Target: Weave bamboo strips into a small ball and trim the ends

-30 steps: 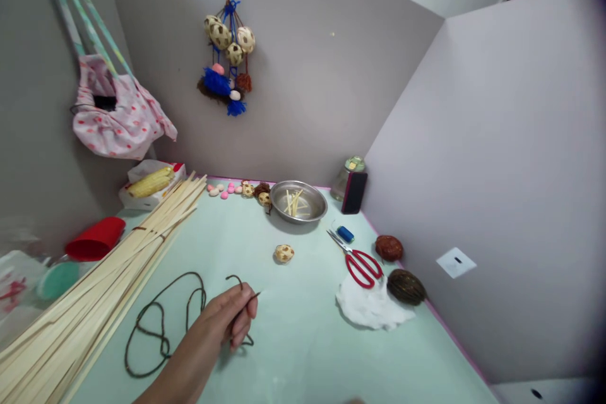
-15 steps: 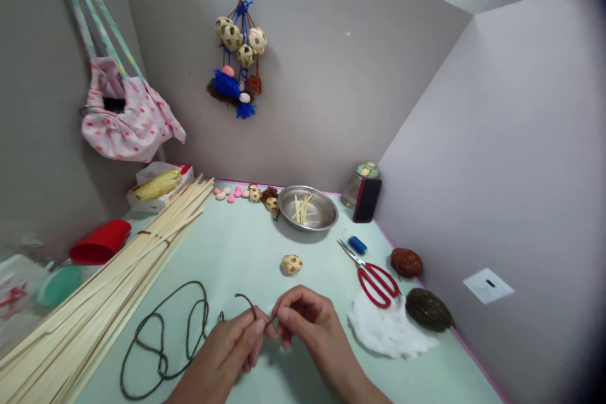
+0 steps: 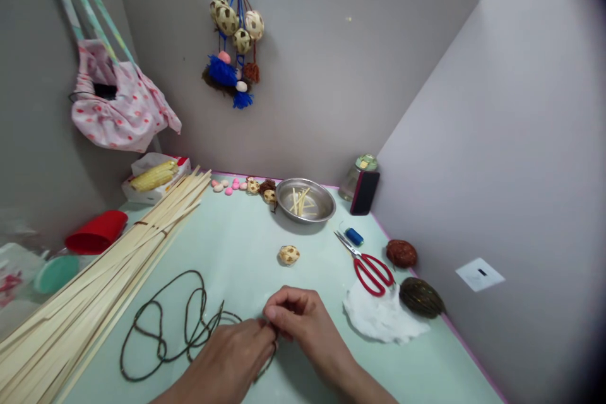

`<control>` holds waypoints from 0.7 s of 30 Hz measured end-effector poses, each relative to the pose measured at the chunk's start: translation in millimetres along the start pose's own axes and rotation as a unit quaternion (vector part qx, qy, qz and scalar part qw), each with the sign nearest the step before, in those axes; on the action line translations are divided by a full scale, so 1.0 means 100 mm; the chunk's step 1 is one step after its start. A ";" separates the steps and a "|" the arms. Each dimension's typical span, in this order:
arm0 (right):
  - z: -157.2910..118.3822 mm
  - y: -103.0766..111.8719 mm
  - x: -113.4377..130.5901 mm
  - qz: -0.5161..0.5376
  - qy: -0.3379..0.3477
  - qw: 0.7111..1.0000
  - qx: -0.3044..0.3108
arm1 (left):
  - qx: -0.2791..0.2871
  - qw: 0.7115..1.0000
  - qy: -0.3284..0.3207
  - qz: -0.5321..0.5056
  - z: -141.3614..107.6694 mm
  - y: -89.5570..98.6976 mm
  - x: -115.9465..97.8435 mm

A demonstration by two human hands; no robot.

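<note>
I see a pale green desk [image 3: 246,246] set in a corner. On it lie a dark cord [image 3: 163,328] in loops, a bundle of bamboo strips [image 3: 104,278], a steel bowl [image 3: 305,201], a small woven ball [image 3: 288,255], red scissors [image 3: 372,268], white wadding [image 3: 381,319] and a red cup [image 3: 96,233].

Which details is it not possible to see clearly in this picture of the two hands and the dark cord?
Head view only:
- End of the dark cord: hidden between the fingertips of the left hand and right hand.
- Contents of the glass jar: blocked by the dark phone.
- Bamboo strips: cut off by the left edge.
- Things beside the red cup: blurred.
</note>
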State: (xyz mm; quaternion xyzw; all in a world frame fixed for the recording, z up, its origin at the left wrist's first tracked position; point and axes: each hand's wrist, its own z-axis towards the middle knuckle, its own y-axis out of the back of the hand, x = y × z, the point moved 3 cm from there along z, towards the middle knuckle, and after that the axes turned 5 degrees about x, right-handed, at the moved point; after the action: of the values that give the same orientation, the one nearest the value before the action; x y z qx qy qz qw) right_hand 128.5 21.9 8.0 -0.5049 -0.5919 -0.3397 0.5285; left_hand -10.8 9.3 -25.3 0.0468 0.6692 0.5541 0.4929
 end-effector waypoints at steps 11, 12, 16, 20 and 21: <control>-0.12 0.04 0.18 -0.108 0.136 0.983 -0.053 | -0.022 0.947 0.148 -0.284 0.03 0.23 -0.08; -0.13 0.05 0.20 -0.123 0.150 0.979 -0.061 | -0.024 0.943 0.157 -0.293 0.04 0.26 -0.08; -0.19 -0.04 0.22 -0.203 0.195 0.959 0.032 | -0.020 0.938 0.155 -0.309 0.06 0.32 -0.11; -0.20 -0.09 0.18 -0.265 0.199 0.942 0.052 | -0.006 0.937 0.143 -0.318 0.04 0.28 -0.11; -0.19 -0.08 0.17 -0.266 0.193 0.944 0.031 | -0.006 0.938 0.150 -0.312 0.04 0.27 -0.10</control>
State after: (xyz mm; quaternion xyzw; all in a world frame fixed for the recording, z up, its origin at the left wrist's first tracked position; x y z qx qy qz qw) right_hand 127.6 6.1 29.7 -0.2375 -0.6018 -0.5399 0.5386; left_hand -16.1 16.0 2.6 -0.2510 0.7132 0.3765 0.5354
